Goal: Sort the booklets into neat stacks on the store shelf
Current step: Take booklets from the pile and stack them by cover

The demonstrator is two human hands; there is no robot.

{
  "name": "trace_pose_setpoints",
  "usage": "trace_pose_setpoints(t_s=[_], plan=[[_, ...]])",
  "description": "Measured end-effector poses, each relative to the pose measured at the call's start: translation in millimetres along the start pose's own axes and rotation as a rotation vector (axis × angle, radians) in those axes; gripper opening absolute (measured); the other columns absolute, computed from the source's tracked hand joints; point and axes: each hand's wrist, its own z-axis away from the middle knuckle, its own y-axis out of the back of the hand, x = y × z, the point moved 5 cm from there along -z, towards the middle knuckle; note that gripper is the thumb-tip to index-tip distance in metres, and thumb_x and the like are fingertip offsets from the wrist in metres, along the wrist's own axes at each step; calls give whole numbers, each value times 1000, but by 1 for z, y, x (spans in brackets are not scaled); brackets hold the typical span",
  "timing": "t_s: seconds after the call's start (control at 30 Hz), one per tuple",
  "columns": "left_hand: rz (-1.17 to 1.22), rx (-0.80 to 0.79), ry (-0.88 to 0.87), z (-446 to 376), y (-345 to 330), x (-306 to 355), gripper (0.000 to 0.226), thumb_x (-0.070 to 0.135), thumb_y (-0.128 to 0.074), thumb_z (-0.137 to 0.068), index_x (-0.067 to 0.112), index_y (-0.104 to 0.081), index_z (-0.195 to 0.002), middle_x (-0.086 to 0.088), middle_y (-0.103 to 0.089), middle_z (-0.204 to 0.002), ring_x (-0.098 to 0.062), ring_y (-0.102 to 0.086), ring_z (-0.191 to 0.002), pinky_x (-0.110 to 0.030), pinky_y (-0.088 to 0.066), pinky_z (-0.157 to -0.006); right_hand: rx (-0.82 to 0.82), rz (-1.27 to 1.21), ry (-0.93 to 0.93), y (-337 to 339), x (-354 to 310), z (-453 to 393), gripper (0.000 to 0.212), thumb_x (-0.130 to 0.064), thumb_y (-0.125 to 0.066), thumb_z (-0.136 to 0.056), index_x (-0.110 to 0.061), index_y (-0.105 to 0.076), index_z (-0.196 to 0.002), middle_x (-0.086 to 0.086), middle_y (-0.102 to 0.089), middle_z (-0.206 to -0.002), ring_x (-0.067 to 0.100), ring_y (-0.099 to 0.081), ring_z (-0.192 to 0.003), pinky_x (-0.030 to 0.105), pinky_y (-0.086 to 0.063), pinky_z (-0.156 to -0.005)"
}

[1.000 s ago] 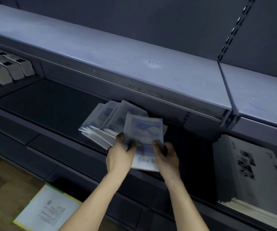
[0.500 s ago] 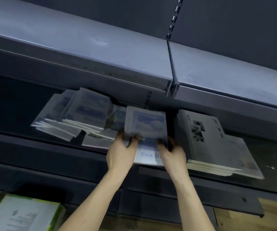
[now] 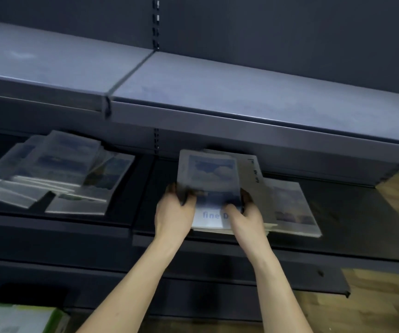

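Both hands are on the same little bundle of booklets (image 3: 209,181), so neither one is really "nearer", it's a two-handed job. The left hand (image 3: 173,213) grips the bundle's near left corner with its fingers curled round the edge, and the right hand (image 3: 245,216) grips the near right corner the same way, thumb on top from what I can make out (it's pretty blurry). What matters for the next bit is how the bundle sits: it's straight ahead of the hands, long axis running away from the person toward the back of the shelf (image 3: 349,212), near edge over the shelf's front lip. It's lying over the left part of a grey stack (image 3: 289,205) that's already on the shelf, and whether it's resting on that stack or just hovering over it I can't tell. My guess is the move is to line it up with that stack or set it down just beside it, so the edges to watch are the bundle's right side against the grey stack. Off to the left, well apart, there's a messy fanned-out pile (image 3: 56,171) of booklets that look the same, which I'd say is what's left to sort.
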Motion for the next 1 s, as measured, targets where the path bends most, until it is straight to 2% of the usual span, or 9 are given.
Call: trace_pose_setpoints(t_s=[0.1, 0.27, 0.4, 0.53, 0.6, 0.7, 0.77, 0.87, 1.0], plan=[[11, 6, -9, 14, -41, 19, 14, 32, -55, -94, 18, -54, -99, 5, -58, -86, -8, -56, -73, -20, -37, -55, 22, 2, 29, 44, 13, -6, 27, -12, -57, -91, -28, -60, -113, -11, -69, -98, -6, -62, -88, 11, -45, -71], [6, -38, -47, 32, -111, 48, 19, 33, -54, -94, 26, -52, -112, 5, -63, -91, -13, -59, -79, -20, -39, -58, 97, 7, 40, 113, 42, -18, 19, -18, -61, -95, -21, -59, -113, -6, -69, -91, -7, -61, -76, 6, -44, -61], [20, -51, -57, 46, -161, 67, 17, 25, -53, -95, 25, -50, -112, 3, -63, -91, -5, -56, -75, -17, -36, -55, 150, 45, 11, 165, 62, -28, 19, -24, -62, -95, -17, -60, -113, -6, -67, -84, -9, -59, -68, 6, -42, -55], [67, -80, -67, 54, -202, 79, 23, 24, -51, -97, 27, -47, -120, 1, -63, -94, -13, -61, -78, -14, -40, -56, 171, 50, -22, 203, 78, -33, 18, -28, -62, -95, -19, -63, -110, -5, -68, -86, -7, -61, -69, 6, -42, -54], [68, -98, -69, 53, -221, 82, 37, 29, -51, -98, 25, -43, -134, 1, -63, -107, -13, -62, -89, -17, -44, -67, 192, 61, -36, 219, 87, -38, 19, -30, -62, -95, -19, -64, -110, -5, -67, -88, -3, -61, -69, 5, -42, -55], [26, -102, -95, 48, -242, 82, 44, 31, -52, -98, 18, -41, -138, -4, -59, -120, -14, -61, -100, -23, -48, -80, 207, 66, -52, 234, 97, -44, 20, -31, -62, -95, -17, -64, -108, -4, -66, -89, 2, -60, -75, 5, -40, -55], [-41, -109, -135, 44, -254, 85, 45, 32, -52, -97, 12, -42, -136, -10, -57, -118, -17, -61, -98, -17, -47, -75, 208, 48, -70, 242, 104, -48, 17, -31, -62, -95, -18, -64, -106, -4, -68, -91, 4, -62, -79, 5, -41, -56], [-114, -129, -192, 38, -271, 89, 43, 33, -51, -98, 15, -43, -136, -5, -57, -117, -14, -59, -97, -10, -41, -70, 227, 55, -62, 254, 113, -54, 14, -32, -62, -95, -22, -64, -104, -7, -68, -92, 6, -63, -83, 8, -43, -59], [-180, -155, -187, 33, -296, 79, 50, 45, -48, -94, 23, -39, -138, -2, -57, -121, -18, -60, -103, -37, -56, -84, 238, 75, -67, 266, 126, -60, 13, -33, -62, -96, -23, -63, -105, -11, -66, -90, -3, -61, -81, 5, -42, -58]])
